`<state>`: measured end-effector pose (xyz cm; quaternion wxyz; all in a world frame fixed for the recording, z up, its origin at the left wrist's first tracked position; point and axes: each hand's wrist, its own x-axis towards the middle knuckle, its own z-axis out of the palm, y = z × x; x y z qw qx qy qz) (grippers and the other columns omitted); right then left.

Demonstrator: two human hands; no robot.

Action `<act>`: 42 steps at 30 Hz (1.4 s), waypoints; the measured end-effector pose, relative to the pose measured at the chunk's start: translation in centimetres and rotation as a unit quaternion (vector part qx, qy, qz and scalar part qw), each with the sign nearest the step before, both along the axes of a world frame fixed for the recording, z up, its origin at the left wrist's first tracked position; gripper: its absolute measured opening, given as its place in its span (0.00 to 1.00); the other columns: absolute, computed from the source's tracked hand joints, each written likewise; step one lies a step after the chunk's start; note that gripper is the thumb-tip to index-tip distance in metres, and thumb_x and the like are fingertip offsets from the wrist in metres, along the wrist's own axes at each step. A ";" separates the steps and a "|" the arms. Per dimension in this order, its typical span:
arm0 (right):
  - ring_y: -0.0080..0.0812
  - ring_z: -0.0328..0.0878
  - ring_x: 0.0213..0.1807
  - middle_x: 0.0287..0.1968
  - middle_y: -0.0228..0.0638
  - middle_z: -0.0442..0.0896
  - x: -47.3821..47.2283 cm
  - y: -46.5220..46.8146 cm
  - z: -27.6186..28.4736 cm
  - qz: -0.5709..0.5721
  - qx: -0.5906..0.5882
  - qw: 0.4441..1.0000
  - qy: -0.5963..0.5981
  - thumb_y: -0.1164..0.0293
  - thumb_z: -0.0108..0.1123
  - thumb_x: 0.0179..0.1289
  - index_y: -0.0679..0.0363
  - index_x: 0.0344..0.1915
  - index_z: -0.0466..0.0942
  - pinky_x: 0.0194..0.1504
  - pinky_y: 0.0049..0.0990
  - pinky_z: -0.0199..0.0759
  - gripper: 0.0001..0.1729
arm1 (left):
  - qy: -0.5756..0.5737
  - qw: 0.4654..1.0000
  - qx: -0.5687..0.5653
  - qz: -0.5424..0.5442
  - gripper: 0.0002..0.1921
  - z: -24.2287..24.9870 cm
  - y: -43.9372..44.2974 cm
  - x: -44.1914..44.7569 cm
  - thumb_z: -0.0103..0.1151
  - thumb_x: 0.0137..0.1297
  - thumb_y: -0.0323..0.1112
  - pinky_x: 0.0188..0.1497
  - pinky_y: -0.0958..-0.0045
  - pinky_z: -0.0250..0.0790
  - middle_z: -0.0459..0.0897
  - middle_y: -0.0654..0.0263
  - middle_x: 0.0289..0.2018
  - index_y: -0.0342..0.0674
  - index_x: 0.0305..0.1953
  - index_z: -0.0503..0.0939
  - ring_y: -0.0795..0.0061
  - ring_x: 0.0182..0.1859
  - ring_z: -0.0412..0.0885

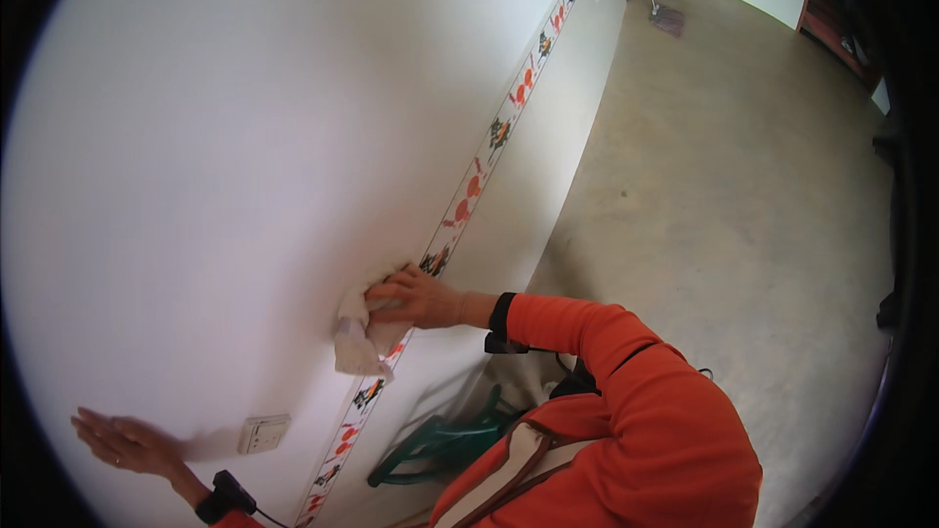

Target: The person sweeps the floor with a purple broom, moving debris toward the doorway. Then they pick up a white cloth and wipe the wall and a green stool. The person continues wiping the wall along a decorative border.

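Note:
My right hand (418, 297) presses a whitish cloth (357, 345) against the white wall (242, 161). The cloth is bunched under the fingers, and its loose end hangs over part of a decorative border strip (463, 207) with red and black motifs. Lower left, my left hand (128, 444) is stretched out at the wall with nothing in it; whether the palm touches the surface is hard to tell. A wall socket and switch plate (264, 434) sits to the right of that hand. Both wrists wear black bands with small dark devices.
A green plastic chair (440, 440) stands below my right arm, close to the wall and partly hidden by my orange jacket. Bare concrete floor (719, 198) stretches to the right. At the far end a mop or broom (666, 18) leans near a doorway; dark red furniture (843, 29) stands upper right.

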<state>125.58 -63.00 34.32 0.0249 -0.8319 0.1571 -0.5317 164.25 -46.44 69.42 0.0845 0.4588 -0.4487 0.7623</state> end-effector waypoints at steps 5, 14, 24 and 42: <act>0.36 0.63 0.56 0.58 0.30 0.65 -8.3 -6.9 -1.8 -0.091 0.023 0.996 -0.001 0.73 0.64 0.42 0.40 0.47 0.76 0.57 0.38 0.55 0.28 | 0.050 0.997 -0.051 0.016 0.25 -2.2 -2.5 -4.0 0.31 0.74 0.50 0.68 0.56 0.53 0.63 0.62 0.66 0.48 0.67 0.61 0.61 0.68 0.60; 0.41 0.62 0.59 0.59 0.34 0.66 -25.6 -21.6 -3.5 -0.113 0.082 0.990 0.012 0.71 0.69 0.40 0.45 0.48 0.76 0.59 0.42 0.57 0.29 | 0.208 0.931 0.113 -0.279 0.29 -7.1 -20.7 -27.5 0.40 0.69 0.55 0.67 0.45 0.51 0.55 0.58 0.69 0.51 0.67 0.59 0.54 0.70 0.55; 0.50 0.64 0.58 0.59 0.47 0.66 -40.1 -35.9 -5.1 -0.249 0.114 0.958 -0.087 0.70 0.69 0.41 0.58 0.55 0.69 0.58 0.40 0.64 0.36 | 0.087 0.992 0.003 -0.089 0.24 -7.5 -27.5 -32.6 0.34 0.73 0.46 0.68 0.55 0.49 0.66 0.60 0.64 0.43 0.62 0.68 0.61 0.67 0.60; 0.50 0.69 0.55 0.55 0.43 0.74 -68.6 -59.6 -5.2 -0.400 0.323 0.853 -0.085 0.76 0.63 0.43 0.59 0.53 0.71 0.54 0.37 0.68 0.31 | 0.322 0.929 -0.145 -0.115 0.27 -11.0 -27.4 -32.6 0.39 0.72 0.47 0.66 0.63 0.57 0.63 0.52 0.64 0.33 0.64 0.62 0.58 0.65 0.63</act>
